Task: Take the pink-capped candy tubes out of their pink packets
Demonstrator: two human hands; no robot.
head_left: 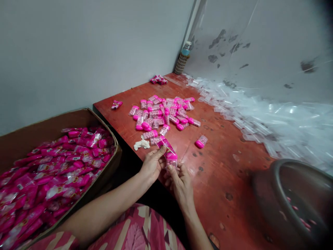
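My left hand (153, 164) pinches a pink printed plastic wrapper (167, 145) above the near edge of the red table. A small clear candy box with a pink cap (171, 161) is at the wrapper's lower end, and I cannot tell how far it sits inside. My right hand (182, 185) has its thumb and fingers closed on the bottom of that box. Just beyond my hands lies a pile of similar pink-capped candy boxes (157, 114), filled with pale pink balls. One more capped box (201, 141) lies apart to the right.
A cardboard carton (114, 137) full of pink wrapped packs stands at left. Clear empty plastic cases (281, 118) heap along the right of the table (221, 173). A dark tub (278, 194) holds a few pink pieces. A bottle (182, 59) stands in the corner; a crumpled white scrap (142, 144) lies nearby.
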